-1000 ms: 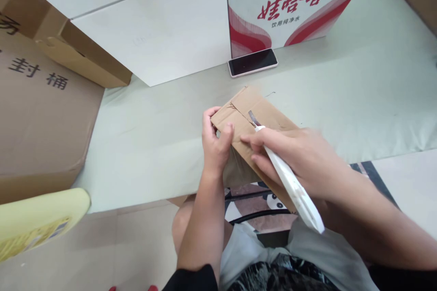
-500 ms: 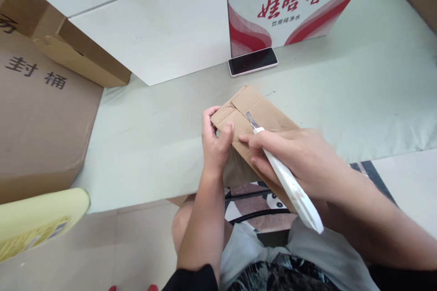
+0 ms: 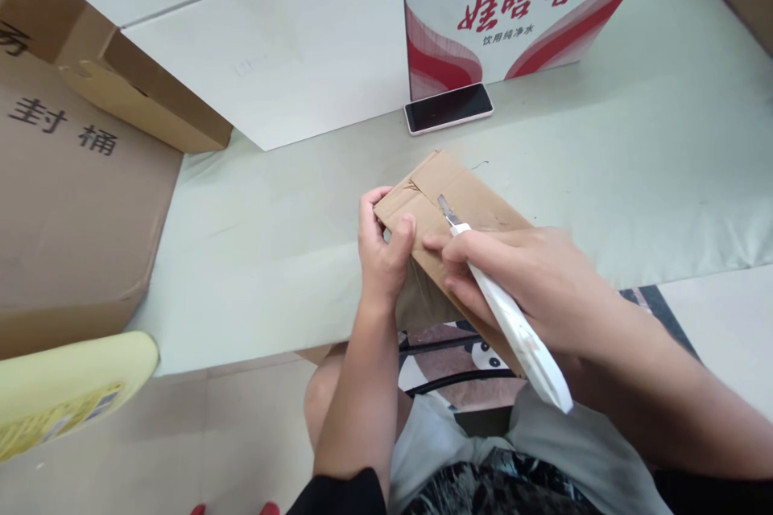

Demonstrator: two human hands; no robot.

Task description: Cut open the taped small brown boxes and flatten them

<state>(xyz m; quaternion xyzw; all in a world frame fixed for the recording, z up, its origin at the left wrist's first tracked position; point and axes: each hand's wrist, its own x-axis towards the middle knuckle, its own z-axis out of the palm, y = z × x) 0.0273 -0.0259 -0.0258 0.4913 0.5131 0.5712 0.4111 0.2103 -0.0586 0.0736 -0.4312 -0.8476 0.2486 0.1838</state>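
Cardboard [image 3: 476, 199]: on the near side of the phone [image 3: 449, 108], slit across its top.
Left hand [image 3: 386, 248]: near-left of the phone, closed on the cardboard's edge, thumb uppermost.
Right hand [image 3: 537, 275]: near-right of the phone, curled round the knife [image 3: 513, 319].
Blade [image 3: 448, 209]: pointing phoneward; contact cannot be told.

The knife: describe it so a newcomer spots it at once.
At the near edge of the pale green cloth, the left hand grips a brown cardboard piece. The right hand holds the knife slanting over it. It alone here pairs a long white handle with a short metal blade.
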